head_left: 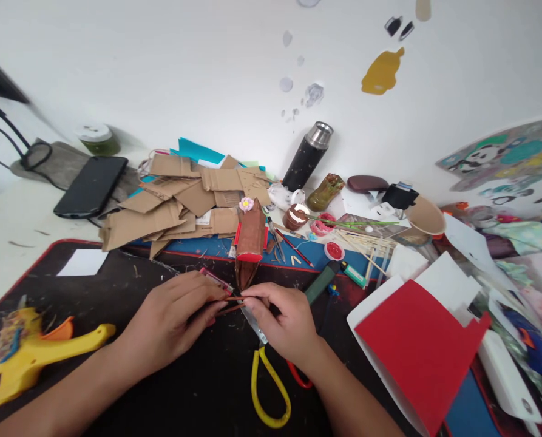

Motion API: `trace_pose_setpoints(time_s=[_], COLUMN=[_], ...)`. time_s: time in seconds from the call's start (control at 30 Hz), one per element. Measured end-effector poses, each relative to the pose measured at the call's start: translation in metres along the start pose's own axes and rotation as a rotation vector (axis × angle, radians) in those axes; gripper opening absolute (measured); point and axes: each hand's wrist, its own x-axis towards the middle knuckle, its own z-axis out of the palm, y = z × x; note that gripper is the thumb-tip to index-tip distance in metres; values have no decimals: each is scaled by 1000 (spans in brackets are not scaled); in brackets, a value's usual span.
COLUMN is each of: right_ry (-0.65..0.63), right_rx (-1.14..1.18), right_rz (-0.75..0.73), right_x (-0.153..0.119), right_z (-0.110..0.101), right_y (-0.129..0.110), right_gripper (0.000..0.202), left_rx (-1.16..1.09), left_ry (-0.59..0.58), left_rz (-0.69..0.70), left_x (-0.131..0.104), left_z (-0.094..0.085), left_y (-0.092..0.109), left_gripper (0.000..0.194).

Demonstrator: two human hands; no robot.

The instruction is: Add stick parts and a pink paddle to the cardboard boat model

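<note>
Thin brown strips (234,298) run between my two hands, in front of me over the dark mat. My left hand (173,318) is closed, its thumb and fingers pinching the left end. My right hand (286,321) pinches the right end between thumb and fingertips. Just beyond the fingertips stands a brown-painted model (251,233) with red trim and a small pink flower (246,204) on top. Scissors (264,352) with a yellow and a red handle loop lie below the strips, partly hidden by my right hand.
Cardboard pieces (161,218) are piled at the back left near a black phone (91,185). A yellow glue gun (34,364) lies at the left. A black flask (307,158), paint pots and sticks stand behind. Red card (419,352) and a green-handled tool (323,282) lie right.
</note>
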Motion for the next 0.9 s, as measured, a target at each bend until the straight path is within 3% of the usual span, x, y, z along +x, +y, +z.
trace_pose_setpoints(time_s=[0.33,0.63,0.9], right_ry=[51,-80,-66], right_rx=[41,-13,-27], right_rz=[123,-1,22], right_x=[3,2,-1], right_z=[-8,-5,-3], right_y=[3,1,1], right_gripper=[19,19,19], left_rx=[106,102,67], left_ry=[7,-17,-4], left_rz=[-19,67,49], left_x=[-2,8,10], left_z=[8,12,13], left_y=[-3,9,14], left_gripper=[15,12,12])
